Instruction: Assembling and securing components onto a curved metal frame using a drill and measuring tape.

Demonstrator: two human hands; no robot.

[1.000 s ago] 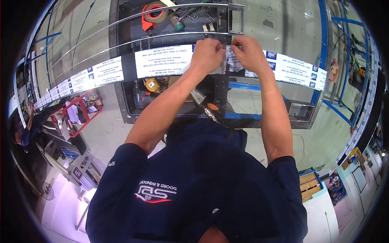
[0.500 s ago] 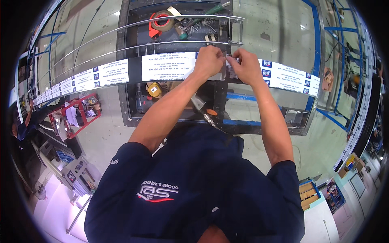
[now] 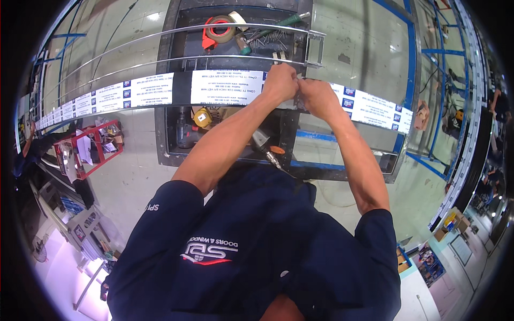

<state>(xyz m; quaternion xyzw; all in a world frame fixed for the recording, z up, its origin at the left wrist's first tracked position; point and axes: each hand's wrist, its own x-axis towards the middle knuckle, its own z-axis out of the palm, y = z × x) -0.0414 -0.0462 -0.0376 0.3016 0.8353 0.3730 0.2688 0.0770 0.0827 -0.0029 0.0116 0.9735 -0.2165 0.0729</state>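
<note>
A long bar (image 3: 225, 88) covered in printed white film runs crosswise over the dark workbench frame (image 3: 170, 155). My left hand (image 3: 281, 85) is over the bar at the middle of the bench, its fingers pinched together. Against its fingertips sits my right hand (image 3: 319, 97), also closed, with its back toward me. Whatever the fingers pinch is hidden between them. Just beyond the hands lies a narrow shiny metal frame (image 3: 315, 51), its long rails stretching away to the left.
In the far tray are an orange tape dispenser (image 3: 208, 38), a green-handled tool (image 3: 289, 20) and loose screws (image 3: 276, 37). The near compartment holds a drill (image 3: 185, 131), a yellow tape measure (image 3: 202, 117) and a metal air tool (image 3: 262, 140). A red rack (image 3: 99, 152) stands left.
My hands have come closer together, and the right one has turned so its back covers its fingers. The view has shifted slightly; the bar stays across the bench.
</note>
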